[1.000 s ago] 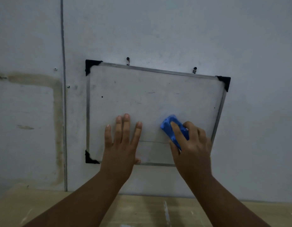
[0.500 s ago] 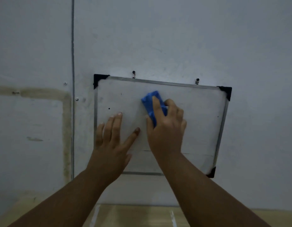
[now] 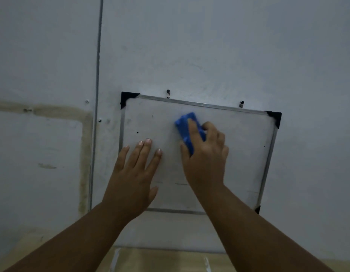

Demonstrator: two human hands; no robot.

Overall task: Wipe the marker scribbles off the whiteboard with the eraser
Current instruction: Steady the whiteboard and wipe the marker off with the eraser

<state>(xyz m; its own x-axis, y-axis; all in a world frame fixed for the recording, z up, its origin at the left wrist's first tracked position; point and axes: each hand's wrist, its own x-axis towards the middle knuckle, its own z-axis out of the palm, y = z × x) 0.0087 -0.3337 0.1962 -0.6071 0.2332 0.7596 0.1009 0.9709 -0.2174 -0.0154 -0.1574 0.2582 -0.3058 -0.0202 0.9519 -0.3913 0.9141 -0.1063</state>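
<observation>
A small whiteboard [image 3: 244, 138] with a metal frame and black corner caps hangs on the grey wall. My right hand [image 3: 205, 160] grips a blue eraser [image 3: 185, 124] and holds it against the board's upper middle. My left hand [image 3: 135, 173] presses flat on the board's lower left, fingers spread and straight. Faint dark dots [image 3: 137, 132] and a thin line [image 3: 181, 184] show on the board's surface.
Two hooks [image 3: 167, 92] hold the board's top edge on the wall. A vertical seam [image 3: 97, 75] and a brownish stain [image 3: 84, 154] run down the wall to the left. A wooden table top [image 3: 160, 260] lies below.
My right hand carried the eraser from the board's lower right up to its upper middle, then slightly right. My left hand stayed pressed on the board. The view tilted upward.
</observation>
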